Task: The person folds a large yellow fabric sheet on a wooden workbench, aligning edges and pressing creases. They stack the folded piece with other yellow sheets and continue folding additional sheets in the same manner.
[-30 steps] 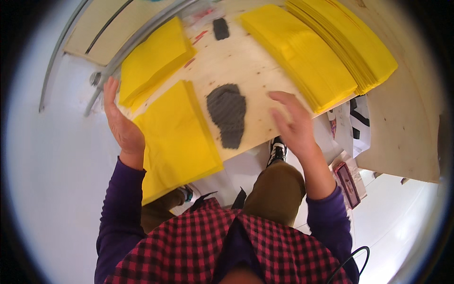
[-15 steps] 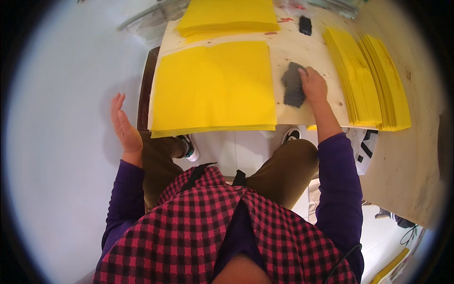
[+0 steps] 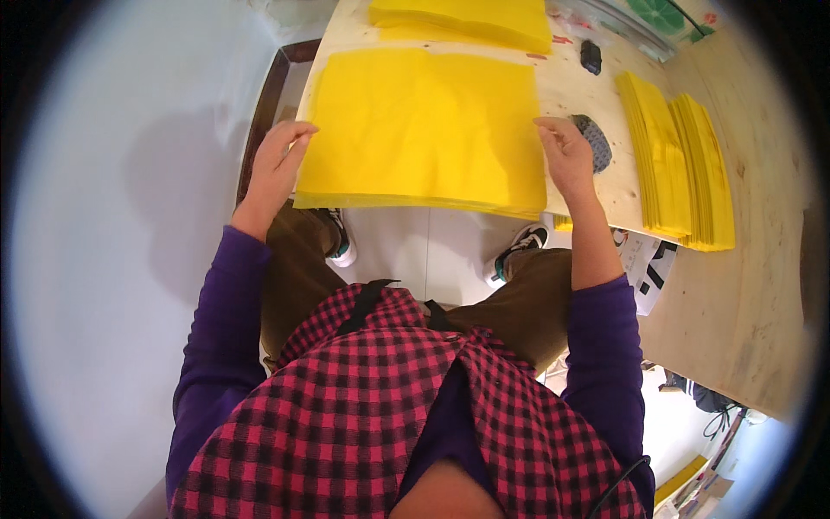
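Observation:
Spread on the table in front of me is a stack of thin yellow fabric-like sheets (image 3: pixel 424 130), its near edge slightly wavy. My left hand (image 3: pixel 277 169) is closed at the stack's left edge, fingertips pinching the top sheet's border. At the opposite edge my right hand (image 3: pixel 569 160) also pinches the border between thumb and fingers. Just beyond the right hand a dark grey dotted pad (image 3: pixel 595 143) lies on the wood, partly covered by that hand. How many sheets the fingers hold cannot be made out.
Another yellow stack (image 3: pixel 467 22) lies at the far side of the wooden table (image 3: pixel 618 177). Folded yellow bundles (image 3: pixel 666 164) stand at the right beside a wooden panel (image 3: pixel 743 285). A small black object (image 3: pixel 590 57) sits at the back. A white wall (image 3: pixel 112 216) rises on the left.
My right hand has let go of the dark grey pad and moved left to the yellow sheet's edge. My left hand, open beside the wall before, has come to the left edge. The view has shifted.

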Action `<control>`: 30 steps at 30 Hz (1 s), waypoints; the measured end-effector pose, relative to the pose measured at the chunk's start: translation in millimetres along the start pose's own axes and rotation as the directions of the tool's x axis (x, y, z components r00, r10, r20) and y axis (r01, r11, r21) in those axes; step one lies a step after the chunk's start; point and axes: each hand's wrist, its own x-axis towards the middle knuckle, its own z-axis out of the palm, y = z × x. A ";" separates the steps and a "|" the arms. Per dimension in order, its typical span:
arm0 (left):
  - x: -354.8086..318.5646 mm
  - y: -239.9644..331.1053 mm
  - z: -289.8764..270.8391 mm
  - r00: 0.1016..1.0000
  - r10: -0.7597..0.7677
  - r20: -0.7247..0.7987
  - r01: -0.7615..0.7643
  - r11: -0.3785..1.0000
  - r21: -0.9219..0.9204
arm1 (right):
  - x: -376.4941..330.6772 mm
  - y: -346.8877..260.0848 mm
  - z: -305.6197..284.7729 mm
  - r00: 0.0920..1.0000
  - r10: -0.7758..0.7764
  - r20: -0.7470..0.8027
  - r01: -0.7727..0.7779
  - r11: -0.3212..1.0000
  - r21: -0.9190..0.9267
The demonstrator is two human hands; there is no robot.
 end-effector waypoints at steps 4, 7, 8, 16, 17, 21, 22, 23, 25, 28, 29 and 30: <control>20.9 -25.8 11.9 0.991 0.055 0.125 -0.058 0.998 0.021 | -8.2 -16.4 21.3 0.983 -0.175 0.055 0.179 0.980 -0.082; 36.7 -40.6 19.8 0.974 0.093 0.205 -0.114 0.989 0.097 | -1.5 -17.1 24.9 0.966 -0.218 0.137 0.238 0.960 -0.150; 41.0 -44.4 22.1 0.967 0.101 0.234 -0.133 0.983 0.126 | 1.7 -16.7 25.7 0.965 -0.204 0.164 0.229 0.961 -0.152; 58.1 -68.2 33.3 0.966 0.194 0.170 -0.235 0.935 0.264 | 25.2 -6.5 40.2 0.954 -0.233 0.187 0.284 0.902 -0.324; 59.7 -70.3 34.8 0.972 0.163 0.171 -0.201 0.950 0.238 | 30.7 -4.3 42.0 0.953 -0.245 0.179 0.293 0.895 -0.337; 62.7 -74.8 36.1 0.977 0.143 0.161 -0.177 0.959 0.222 | 39.3 1.2 45.8 0.951 -0.250 0.184 0.302 0.879 -0.369; 61.7 -74.9 36.4 0.975 0.156 0.158 -0.192 0.951 0.241 | 38.7 2.1 46.2 0.952 -0.246 0.180 0.298 0.876 -0.379; 60.8 -75.4 36.9 0.972 0.180 0.151 -0.215 0.940 0.264 | 37.4 3.3 46.3 0.954 -0.244 0.175 0.295 0.872 -0.390; 59.2 -77.3 37.7 0.968 0.210 0.134 -0.242 0.922 0.301 | 35.0 7.3 46.1 0.952 -0.253 0.174 0.303 0.865 -0.399; 62.8 -85.2 39.1 0.956 0.268 0.123 -0.295 0.882 0.368 | 40.6 18.1 46.1 0.939 -0.293 0.179 0.342 0.850 -0.400; 66.8 -89.2 40.3 0.954 0.275 0.117 -0.299 0.880 0.369 | 46.0 22.3 47.2 0.935 -0.307 0.180 0.355 0.842 -0.405; 72.4 -93.3 42.1 0.953 0.282 0.110 -0.303 0.878 0.370 | 51.0 25.9 48.3 0.930 -0.321 0.181 0.368 0.836 -0.407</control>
